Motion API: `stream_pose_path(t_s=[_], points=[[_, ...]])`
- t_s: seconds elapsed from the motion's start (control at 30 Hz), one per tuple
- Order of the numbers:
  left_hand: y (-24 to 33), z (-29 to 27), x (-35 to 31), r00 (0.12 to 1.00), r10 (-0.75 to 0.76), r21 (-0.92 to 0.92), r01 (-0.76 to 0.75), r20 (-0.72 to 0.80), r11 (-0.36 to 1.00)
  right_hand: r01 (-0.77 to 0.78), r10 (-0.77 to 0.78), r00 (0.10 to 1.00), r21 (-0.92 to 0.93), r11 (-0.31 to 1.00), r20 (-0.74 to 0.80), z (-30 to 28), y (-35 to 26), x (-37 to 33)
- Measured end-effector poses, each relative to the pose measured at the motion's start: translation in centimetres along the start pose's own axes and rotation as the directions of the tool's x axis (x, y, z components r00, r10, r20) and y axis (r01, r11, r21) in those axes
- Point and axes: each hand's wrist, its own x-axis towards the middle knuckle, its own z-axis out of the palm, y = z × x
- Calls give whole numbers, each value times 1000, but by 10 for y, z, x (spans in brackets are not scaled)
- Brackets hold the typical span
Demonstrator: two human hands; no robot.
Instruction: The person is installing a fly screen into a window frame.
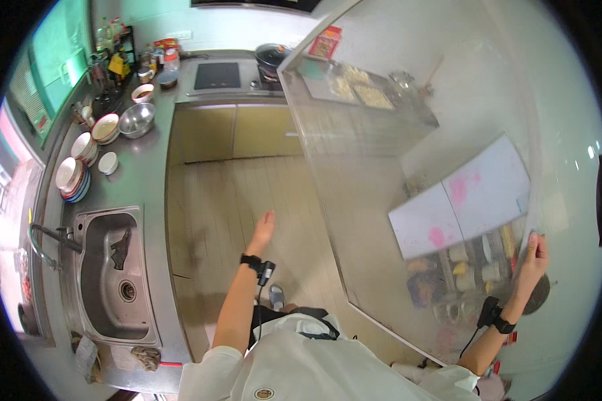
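My right hand [534, 257] is closed on the edge of a large see-through door panel [318, 177], with the arm stretched out to the right. The panel slants across the right half of the view, and things behind it show hazily. My left hand [264, 228] hangs in the air over the tiled floor [214, 194]. It looks empty, its fingers stretched out and seen nearly edge-on. Both wrists wear a black band with a small device and a cable.
On the left, a steel counter [155, 160] carries stacked bowls [77, 175], a metal basin [137, 120] and a sink [117, 287]. A black pan [272, 57] stands on the far stove. Behind the panel are a white fridge [458, 200], food trays [371, 95] and shelved items.
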Motion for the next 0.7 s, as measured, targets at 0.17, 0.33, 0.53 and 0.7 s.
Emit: stream_pose_path(t_s=[0.17,0.33,0.53,0.7], points=[[42,40,59,979,-109,-174,79,-172,982,118,-116,993,279,953,-23,0,-16,81],[88,39,98,995,73,-396,-95,-71,913,94,-40,994,605,791,-102,-5,81,162],[144,-2,139,969,199,-584,-247,-147,773,67,81,978,657,751,-191,26,102,192],[207,-31,102,716,516,-331,-685,-470,649,30,101,988,783,622,-119,90,181,237]])
